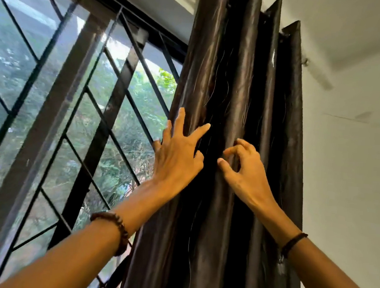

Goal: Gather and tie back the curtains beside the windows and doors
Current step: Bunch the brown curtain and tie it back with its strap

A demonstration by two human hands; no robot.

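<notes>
Two-handed, with the left hand spread flat on the curtain and the right hand pinching its cloth just beside, draw all folds inward evenly before tying.

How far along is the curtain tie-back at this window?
Done: the curtain already hangs bunched in tight folds beside the window, leaving the glass uncovered. In hand: the left hand presses spread fingers on the left folds, and the right hand pinches a middle fold. Left: no tie shows around the folds, so tying remains.
</notes>
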